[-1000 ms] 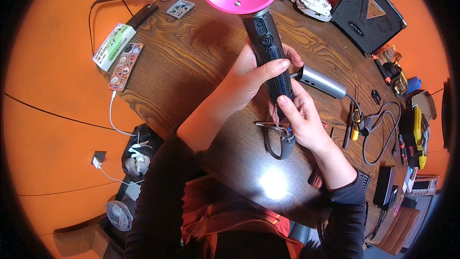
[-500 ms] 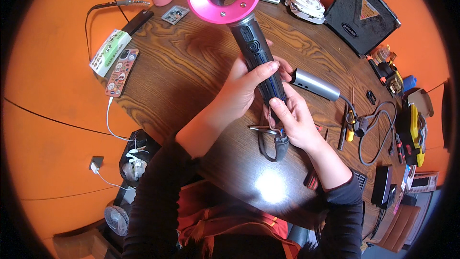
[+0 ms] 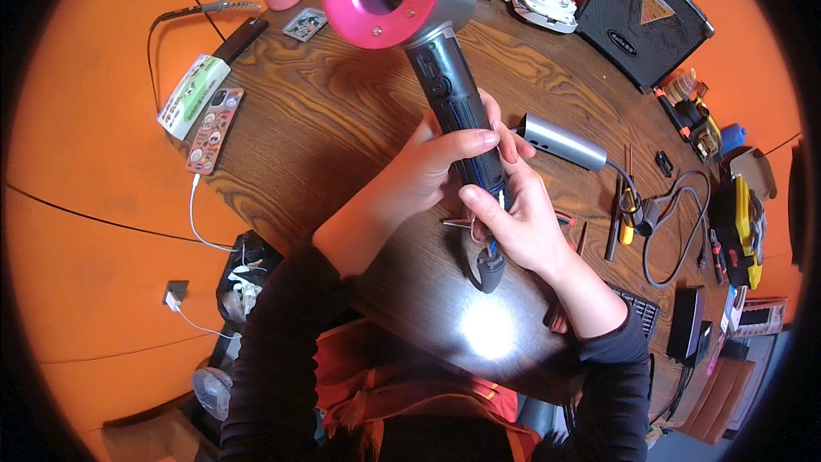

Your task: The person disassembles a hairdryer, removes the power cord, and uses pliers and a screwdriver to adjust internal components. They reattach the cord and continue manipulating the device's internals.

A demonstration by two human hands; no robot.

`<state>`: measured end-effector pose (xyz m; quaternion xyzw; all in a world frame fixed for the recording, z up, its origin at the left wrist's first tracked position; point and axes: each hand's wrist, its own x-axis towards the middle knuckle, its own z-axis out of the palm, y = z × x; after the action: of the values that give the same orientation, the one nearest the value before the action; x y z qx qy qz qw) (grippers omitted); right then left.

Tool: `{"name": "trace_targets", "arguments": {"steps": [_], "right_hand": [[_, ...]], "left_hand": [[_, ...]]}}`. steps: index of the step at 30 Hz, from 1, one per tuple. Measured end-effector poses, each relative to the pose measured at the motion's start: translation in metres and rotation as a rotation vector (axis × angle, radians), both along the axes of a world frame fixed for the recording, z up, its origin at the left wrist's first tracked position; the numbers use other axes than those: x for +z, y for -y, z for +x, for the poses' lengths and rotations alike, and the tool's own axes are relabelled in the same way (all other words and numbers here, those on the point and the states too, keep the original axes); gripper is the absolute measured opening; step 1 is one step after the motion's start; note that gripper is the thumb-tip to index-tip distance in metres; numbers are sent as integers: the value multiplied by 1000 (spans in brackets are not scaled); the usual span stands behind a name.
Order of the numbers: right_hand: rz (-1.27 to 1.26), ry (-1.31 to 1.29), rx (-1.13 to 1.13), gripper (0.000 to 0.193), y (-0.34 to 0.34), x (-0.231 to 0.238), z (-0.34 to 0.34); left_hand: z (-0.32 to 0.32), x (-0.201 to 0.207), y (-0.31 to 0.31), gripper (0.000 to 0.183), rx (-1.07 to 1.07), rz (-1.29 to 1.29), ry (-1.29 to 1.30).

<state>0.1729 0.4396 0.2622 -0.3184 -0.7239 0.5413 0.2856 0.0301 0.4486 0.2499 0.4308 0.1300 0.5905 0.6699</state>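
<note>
pink-ringed dryer (image 3: 428,43) is held upright over the wooden table (image 3: 325,120), the left hand (image 3: 436,162) clamped round its dark handle, the right hand (image 3: 517,222) closed on the handle's lower end. the handle's base looks under work; a steady grip seems needed next. what the right fingers pinch, and the tool (image 3: 489,267) beneath, are hard to make out.

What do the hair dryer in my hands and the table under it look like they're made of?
The hair dryer: likely plastic, with a satin grey body and a glossy pink ring showing soft highlights. It is held by the left hand and right hand. The table: dark wood or wood-look veneer, with bold wavy grain and a lamp glare suggesting a smooth finish.
</note>
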Motion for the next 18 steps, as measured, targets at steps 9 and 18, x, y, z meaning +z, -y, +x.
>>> {"name": "trace_targets", "arguments": {"steps": [9, 18], "right_hand": [[154, 12, 5, 38, -2, 0, -2], [-107, -446, -212, 23, -18, -1, 4]], "left_hand": [[4, 4, 6, 23, 136, -76, -78], [-5, 4, -2, 20, 193, -111, 48]]}}
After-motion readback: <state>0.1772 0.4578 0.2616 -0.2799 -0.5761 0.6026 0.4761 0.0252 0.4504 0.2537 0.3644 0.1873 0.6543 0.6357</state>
